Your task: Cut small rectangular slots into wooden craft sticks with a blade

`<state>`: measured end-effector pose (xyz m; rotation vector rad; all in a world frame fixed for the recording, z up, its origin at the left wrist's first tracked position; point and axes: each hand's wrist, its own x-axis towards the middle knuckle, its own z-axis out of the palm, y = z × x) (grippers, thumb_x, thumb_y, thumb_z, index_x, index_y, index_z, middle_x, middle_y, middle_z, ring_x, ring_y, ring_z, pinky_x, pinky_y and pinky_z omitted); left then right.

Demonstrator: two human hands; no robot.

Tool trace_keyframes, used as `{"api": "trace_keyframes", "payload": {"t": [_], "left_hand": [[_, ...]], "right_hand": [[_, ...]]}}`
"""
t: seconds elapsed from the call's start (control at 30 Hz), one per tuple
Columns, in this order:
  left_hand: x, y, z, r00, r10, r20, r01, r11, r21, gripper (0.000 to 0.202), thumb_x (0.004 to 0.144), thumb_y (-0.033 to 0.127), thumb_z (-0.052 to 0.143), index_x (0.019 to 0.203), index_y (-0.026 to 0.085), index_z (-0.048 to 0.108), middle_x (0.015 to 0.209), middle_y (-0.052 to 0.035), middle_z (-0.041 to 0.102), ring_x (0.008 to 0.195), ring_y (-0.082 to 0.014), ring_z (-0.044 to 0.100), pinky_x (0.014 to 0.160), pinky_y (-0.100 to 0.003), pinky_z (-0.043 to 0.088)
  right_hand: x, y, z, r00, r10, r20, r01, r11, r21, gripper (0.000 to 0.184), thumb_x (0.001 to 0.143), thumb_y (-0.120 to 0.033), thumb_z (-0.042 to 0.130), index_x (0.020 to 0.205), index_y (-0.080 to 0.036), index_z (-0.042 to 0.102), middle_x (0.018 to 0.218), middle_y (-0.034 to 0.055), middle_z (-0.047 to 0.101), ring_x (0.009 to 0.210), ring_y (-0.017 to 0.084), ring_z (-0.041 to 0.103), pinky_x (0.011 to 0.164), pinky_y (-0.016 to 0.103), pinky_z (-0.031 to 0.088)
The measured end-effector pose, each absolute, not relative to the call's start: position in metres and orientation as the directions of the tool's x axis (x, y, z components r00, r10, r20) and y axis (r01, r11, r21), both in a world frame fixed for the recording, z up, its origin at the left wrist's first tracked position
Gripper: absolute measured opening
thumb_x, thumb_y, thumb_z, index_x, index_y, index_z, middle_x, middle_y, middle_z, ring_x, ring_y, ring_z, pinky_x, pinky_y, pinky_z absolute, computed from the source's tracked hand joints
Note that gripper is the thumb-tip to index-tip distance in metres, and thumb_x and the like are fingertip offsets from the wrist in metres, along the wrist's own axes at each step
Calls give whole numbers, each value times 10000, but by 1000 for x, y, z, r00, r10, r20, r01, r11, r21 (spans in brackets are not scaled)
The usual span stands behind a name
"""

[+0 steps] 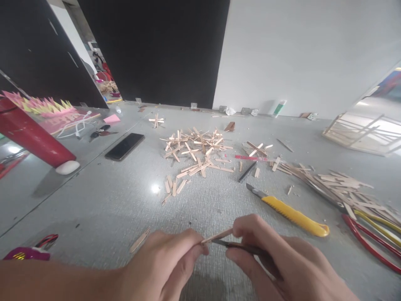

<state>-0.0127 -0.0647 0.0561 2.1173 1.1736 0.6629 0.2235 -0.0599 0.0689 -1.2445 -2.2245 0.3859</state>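
Note:
My left hand (pixel 169 259) pinches the end of a wooden craft stick (pixel 217 236) between thumb and fingers. Closed around a small dark-handled knife (pixel 247 247), my right hand (pixel 278 259) has its index finger against the stick's other end. The thin grey blade meets the stick close to my left fingertips. Most of the knife's handle is hidden in my right palm. Beside my left hand lies a loose stick piece (pixel 140 240). Ahead of both hands, several star-shaped stick assemblies (pixel 200 146) are heaped, with short cut pieces (pixel 174 186) in front of them.
A yellow utility knife (pixel 291 213) lies beyond my right hand, near red-handled pliers (pixel 369 242) and a pile of sticks (pixel 344 184). A dark pen (pixel 247 171) rests mid-table. On the left are a phone (pixel 125 146), a red cylinder (pixel 34 133) and keys (pixel 102 133).

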Motion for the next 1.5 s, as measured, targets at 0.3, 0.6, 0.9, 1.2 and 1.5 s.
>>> {"api": "trace_keyframes", "payload": {"t": [0.3,0.6,0.9,1.2,1.5], "left_hand": [[-15,-56,65,549,835,26,352,-260,899,385,1028,448,428,835,248,695,534,16,464,468,-144,419,424,-228,382],[-11,-57,72,560,823,-94,326,-115,939,528,1036,601,294,819,241,613,537,45,331,460,-138,302,431,-275,260],[-14,-51,69,608,775,-171,340,-60,938,528,1028,651,285,886,228,569,587,49,343,508,-137,333,479,-275,274],[-9,-52,62,596,788,-152,278,-25,960,478,1072,560,228,789,234,432,616,45,444,564,-125,436,710,-246,454],[-5,-52,57,588,758,-284,178,221,959,485,1029,669,287,933,234,478,600,63,447,477,-102,336,481,-228,320]], "right_hand": [[230,-55,75,-497,802,333,596,594,-540,170,1027,-301,514,1037,-239,671,677,-13,701,480,125,615,449,241,446],[233,-41,82,-617,754,225,507,599,-619,206,1037,-300,517,880,-226,628,594,-67,526,479,83,412,459,206,342],[237,-32,82,-636,769,67,492,471,-732,272,1036,-384,524,832,-241,631,645,-71,514,567,93,393,546,214,348],[224,-32,70,-539,841,-41,474,262,-840,239,1011,-302,503,851,-213,657,572,-76,440,506,93,337,471,229,278],[215,-37,59,-462,877,-129,450,106,-887,345,997,-310,481,680,-200,562,549,-63,445,509,92,337,484,242,267]]}}
